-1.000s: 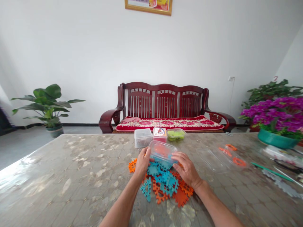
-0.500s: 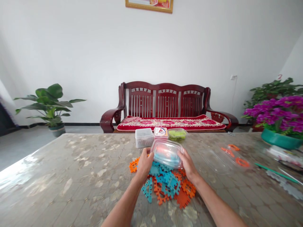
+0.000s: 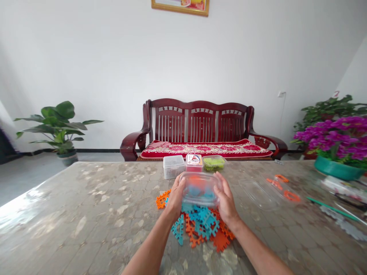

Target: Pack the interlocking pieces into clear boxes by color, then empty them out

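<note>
Holding step: left hand (image 3: 175, 194) and right hand (image 3: 226, 199), half-curled, gripped container (image 3: 200, 189) above pieces (image 3: 203, 222); next move likely required level support.

table (image 3: 100, 229): shiny, floral-patterned
middle: heap of blue and orange pieces (image 3: 204, 220)
far side: three tubs (image 3: 194, 164), lined up
right: teal bowl (image 3: 336, 169), green stick (image 3: 332, 209) (pencil maybe? blurry)

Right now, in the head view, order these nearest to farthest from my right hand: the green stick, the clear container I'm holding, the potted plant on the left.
1. Clear container: in your right hand, to its left.
2. Green stick: to the right on the table.
3. Potted plant: far left, past the table.
</note>
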Motion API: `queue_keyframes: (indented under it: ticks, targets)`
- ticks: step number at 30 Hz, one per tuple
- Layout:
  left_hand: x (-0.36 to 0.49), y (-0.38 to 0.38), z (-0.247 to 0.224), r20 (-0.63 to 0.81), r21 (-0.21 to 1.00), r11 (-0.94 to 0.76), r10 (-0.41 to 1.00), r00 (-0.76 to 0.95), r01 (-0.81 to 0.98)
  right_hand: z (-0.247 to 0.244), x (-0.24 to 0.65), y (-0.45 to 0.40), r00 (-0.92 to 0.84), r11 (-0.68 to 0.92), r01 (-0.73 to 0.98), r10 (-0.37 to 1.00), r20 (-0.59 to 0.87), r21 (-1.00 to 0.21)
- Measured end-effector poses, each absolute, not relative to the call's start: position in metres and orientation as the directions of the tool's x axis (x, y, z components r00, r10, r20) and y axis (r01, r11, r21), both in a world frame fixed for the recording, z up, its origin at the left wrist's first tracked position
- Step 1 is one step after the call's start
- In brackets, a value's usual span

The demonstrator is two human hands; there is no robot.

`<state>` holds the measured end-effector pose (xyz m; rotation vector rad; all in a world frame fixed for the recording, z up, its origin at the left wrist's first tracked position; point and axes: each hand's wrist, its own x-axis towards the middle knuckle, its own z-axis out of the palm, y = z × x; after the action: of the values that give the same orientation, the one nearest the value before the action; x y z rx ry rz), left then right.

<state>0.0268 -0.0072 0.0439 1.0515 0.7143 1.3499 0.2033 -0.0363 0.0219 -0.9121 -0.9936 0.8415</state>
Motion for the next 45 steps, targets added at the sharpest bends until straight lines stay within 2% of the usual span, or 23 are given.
queue_keyframes:
  ticks: [4,8,13,20,26,29,33,37,41,43,45]
  targets:
    - [0.025,-0.011,0.052,0.093,0.867,0.013,0.978,0.188,-0.498,0.022,0.204,-0.038,0.297,0.370,-0.183,0.904,0.308,-0.911]
    - [0.023,-0.012,0.049,0.094,0.863,0.042,0.966,0.242,-0.504,0.022,0.205,-0.040,0.280,0.283,-0.155,0.931,0.233,-0.946]
    - [0.027,-0.012,0.046,0.045,0.864,0.070,0.975,0.216,-0.498,0.032,0.204,-0.047,0.235,0.204,-0.160,0.958,0.164,-0.966]
    - [0.038,-0.014,0.048,0.095,0.944,-0.060,0.991,0.094,-0.324,0.039,0.206,-0.054,0.355,0.203,-0.035,0.918,0.177,-0.979]
    - [0.037,-0.011,0.038,0.202,0.961,-0.202,0.979,-0.019,-0.189,0.033,0.205,-0.051,0.372,0.230,0.018,0.902,0.220,-0.973]
    - [0.038,-0.010,0.036,0.199,0.957,-0.199,0.980,-0.021,-0.213,0.033,0.205,-0.050,0.363,0.200,-0.014,0.914,0.181,-0.980]
    - [0.044,-0.012,0.038,0.092,0.949,-0.098,0.995,-0.035,-0.300,0.042,0.210,-0.051,0.276,0.111,-0.140,0.959,0.069,-0.984]
    - [0.048,-0.019,0.044,0.053,0.928,-0.052,0.999,-0.007,-0.370,0.053,0.220,-0.055,0.246,0.133,-0.162,0.965,0.090,-0.978]
    - [0.043,-0.024,0.048,0.138,0.963,-0.102,0.981,0.133,-0.249,0.063,0.244,-0.060,0.250,0.130,-0.159,0.964,0.087,-0.979]
    - [0.037,-0.021,0.046,0.185,0.973,-0.168,0.977,0.106,-0.158,0.070,0.265,-0.062,0.260,0.104,-0.139,0.963,0.065,-0.985]
    - [0.029,-0.015,0.041,0.234,0.971,-0.233,0.972,0.008,-0.058,0.078,0.290,-0.066,0.269,0.013,-0.092,0.963,-0.012,-0.996]
